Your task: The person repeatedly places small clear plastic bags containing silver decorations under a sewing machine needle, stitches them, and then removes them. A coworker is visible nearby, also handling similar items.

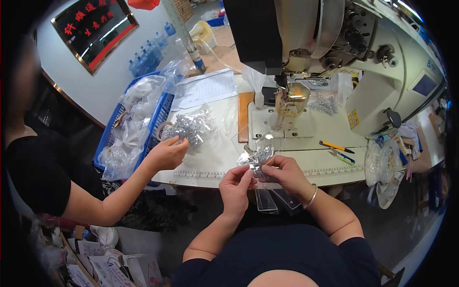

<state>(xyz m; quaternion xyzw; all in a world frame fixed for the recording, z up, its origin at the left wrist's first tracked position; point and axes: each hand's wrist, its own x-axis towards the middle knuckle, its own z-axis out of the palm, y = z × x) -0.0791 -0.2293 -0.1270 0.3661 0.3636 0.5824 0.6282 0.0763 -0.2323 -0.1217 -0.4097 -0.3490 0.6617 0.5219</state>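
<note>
A silvery, glittering piece with clear plastic (258,155) is pinched between my two hands at the front edge of the sewing table. My left hand (234,189) has its thumb and fingertips closed on its left side. On the right side my right hand (289,176), below a bracelet, grips it the same way. Clear flat plastic strips (267,202) hang down below my fingers. Just beyond stands an industrial sewing machine (373,91), its presser foot area (292,99) above the metal plate. The exact kind of the silvery piece cannot be made out.
At the left, a co-worker's hand (167,154) touches a pile of silvery pieces (189,128) beside a tape roll. A blue basket (106,143) holds plastic bags. Paper sheets (205,88) lie behind. An orange pen (336,146) and a green-handled tool (345,158) lie at the right.
</note>
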